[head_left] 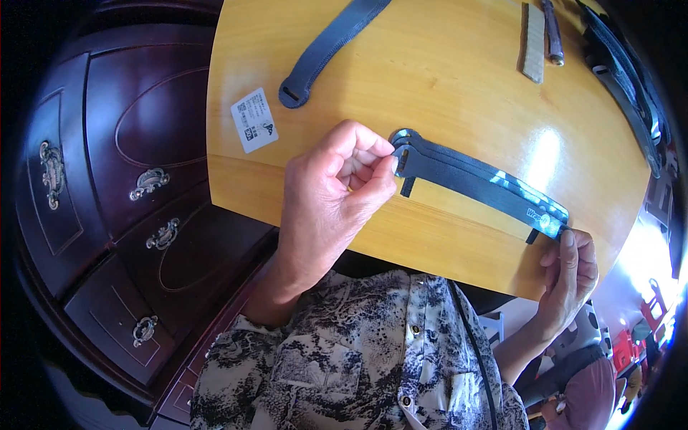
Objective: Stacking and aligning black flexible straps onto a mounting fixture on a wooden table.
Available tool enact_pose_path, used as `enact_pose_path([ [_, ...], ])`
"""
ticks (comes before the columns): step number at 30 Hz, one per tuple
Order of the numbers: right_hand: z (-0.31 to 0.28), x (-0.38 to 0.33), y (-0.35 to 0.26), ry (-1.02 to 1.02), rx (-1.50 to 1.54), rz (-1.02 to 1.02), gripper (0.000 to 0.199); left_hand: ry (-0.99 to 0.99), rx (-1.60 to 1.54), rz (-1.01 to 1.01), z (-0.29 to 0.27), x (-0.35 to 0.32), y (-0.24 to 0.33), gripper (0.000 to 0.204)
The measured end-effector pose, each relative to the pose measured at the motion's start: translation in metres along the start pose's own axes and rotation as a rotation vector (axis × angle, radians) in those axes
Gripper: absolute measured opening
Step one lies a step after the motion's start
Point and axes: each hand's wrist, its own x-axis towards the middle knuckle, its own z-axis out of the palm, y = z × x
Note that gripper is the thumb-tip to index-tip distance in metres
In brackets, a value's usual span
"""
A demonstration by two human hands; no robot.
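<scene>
A stack of dark flat straps [473, 175] lies across a yellow wooden table [444, 79], running from its rounded slotted end at the left down to the right. My left hand [337, 179] pinches the left end of the straps between thumb and fingers. My right hand [570, 269] grips the right end at the table's near edge, where a thin black strip sticks out under the straps.
Another dark strap [322, 50] lies at the far left of the table. A white printed label [254, 120] sits near the left edge. A tan block [532, 43] and a brown stick [553, 32] lie at the back. More dark straps [623, 79] curve along the right. A dark red cabinet [122, 179] stands left.
</scene>
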Motion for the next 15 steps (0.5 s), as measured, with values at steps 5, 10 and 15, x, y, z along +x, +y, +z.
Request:
enact_pose_path([
  [5, -0.0005, -0.0004, -0.0003, -0.003, -0.011, -0.004, 0.017, 0.021, 0.020, -0.004, 0.0019, 0.0002, 0.0004, 0.009],
  [10, 0.0009, 0.0005, -0.0003, -0.001, -0.005, 0.014, 0.017, 0.033, -0.006, 0.039, 0.0021, 0.0004, 0.0009, 0.010],
  [15, -0.0013, -0.0012, 0.0038, 0.033, -0.034, -0.011, 0.019, 0.007, -0.001, 0.062, 0.0034, 0.0000, -0.0031, 0.011],
])
